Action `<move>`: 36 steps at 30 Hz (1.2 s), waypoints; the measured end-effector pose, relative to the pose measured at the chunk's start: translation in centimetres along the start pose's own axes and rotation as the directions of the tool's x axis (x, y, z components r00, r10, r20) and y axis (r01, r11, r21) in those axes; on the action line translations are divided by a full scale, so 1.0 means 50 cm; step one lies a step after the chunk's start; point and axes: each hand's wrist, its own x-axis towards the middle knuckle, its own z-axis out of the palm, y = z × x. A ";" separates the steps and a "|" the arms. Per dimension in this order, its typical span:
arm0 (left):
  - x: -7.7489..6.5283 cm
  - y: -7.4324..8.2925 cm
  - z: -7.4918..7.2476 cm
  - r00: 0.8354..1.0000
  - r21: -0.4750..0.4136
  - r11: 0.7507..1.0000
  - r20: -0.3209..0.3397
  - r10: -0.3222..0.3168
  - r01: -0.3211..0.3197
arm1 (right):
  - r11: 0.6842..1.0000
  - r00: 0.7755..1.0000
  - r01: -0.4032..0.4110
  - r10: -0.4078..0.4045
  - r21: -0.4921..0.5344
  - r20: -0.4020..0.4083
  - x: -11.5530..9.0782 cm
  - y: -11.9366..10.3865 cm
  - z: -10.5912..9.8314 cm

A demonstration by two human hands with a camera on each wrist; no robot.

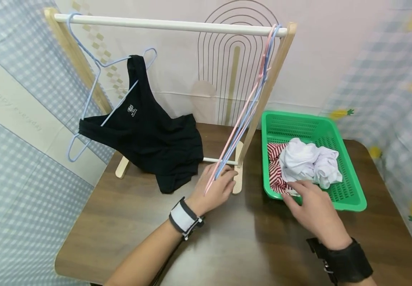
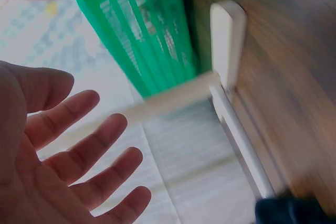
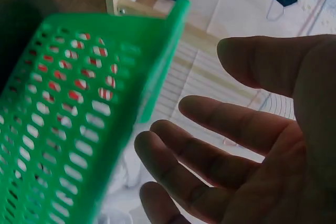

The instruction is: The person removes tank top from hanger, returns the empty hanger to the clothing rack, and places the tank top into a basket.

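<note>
My left hand reaches out behind the lower ends of the pink hanger and blue hangers, which cross in front of it in the head view. Its fingers are spread and relaxed, with nothing in the palm. Over the near rim of the green basket hovers my right hand, fingers loosely bent and holding nothing. Inside the basket lie a bunched white garment and a red-and-white striped cloth. A black tank top hangs on a blue hanger, its straps over the hanger's arms.
The hanging rack has a white rail and wooden posts, with feet on the brown wooden table. Blue-and-white checked cloth covers the left side. A patterned light sheet stands behind.
</note>
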 end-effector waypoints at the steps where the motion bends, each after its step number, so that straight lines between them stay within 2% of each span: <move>1: -0.009 -0.006 -0.003 1.000 -0.011 1.000 -0.008 -0.020 0.020 | 1.000 0.999 0.016 -0.017 -0.012 -0.028 -0.004 -0.002 0.007; 3: -0.027 -0.018 -0.009 0.997 -0.048 0.996 -0.013 -0.073 0.072 | 0.999 0.997 0.037 -0.039 -0.033 -0.066 -0.009 -0.007 0.017; 5: -0.042 -0.031 -0.019 0.995 -0.037 0.994 -0.022 -0.101 0.100 | 0.997 0.996 0.049 -0.053 -0.052 -0.074 -0.012 -0.012 0.024; 10: -0.063 -0.073 -0.061 0.988 0.006 0.992 -0.097 -0.123 0.124 | 0.996 0.998 0.032 -0.037 -0.084 -0.052 -0.014 -0.023 0.036; 15: -0.055 -0.131 -0.132 0.968 0.025 0.987 -0.203 -0.150 0.159 | 0.996 0.998 0.026 -0.031 -0.091 -0.060 -0.012 -0.028 0.052; 20: -0.036 -0.192 -0.216 0.928 0.052 0.977 -0.327 -0.180 0.208 | 0.992 0.993 0.068 -0.078 -0.106 -0.087 -0.006 -0.028 0.073; 23: -0.022 -0.221 -0.263 0.891 0.055 0.965 -0.400 -0.215 0.258 | 0.990 0.989 0.084 -0.096 -0.112 -0.114 -0.004 -0.027 0.086; 26: -0.006 -0.243 -0.305 0.846 0.034 0.950 -0.466 -0.260 0.311 | 0.992 0.987 0.069 -0.082 -0.103 -0.135 -0.002 -0.028 0.094; 30: 0.019 -0.269 -0.349 0.765 -0.024 0.927 -0.556 -0.324 0.375 | 0.994 0.986 0.046 -0.060 -0.096 -0.153 -0.001 -0.029 0.097; 33: 0.037 -0.295 -0.377 0.697 -0.074 0.903 -0.610 -0.377 0.424 | 0.994 0.986 0.044 -0.059 -0.099 -0.157 0.000 -0.030 0.098; 36: 0.055 -0.324 -0.409 0.648 -0.105 0.877 -0.634 -0.422 0.469 | 0.995 0.987 0.043 -0.057 -0.091 -0.150 0.001 -0.033 0.099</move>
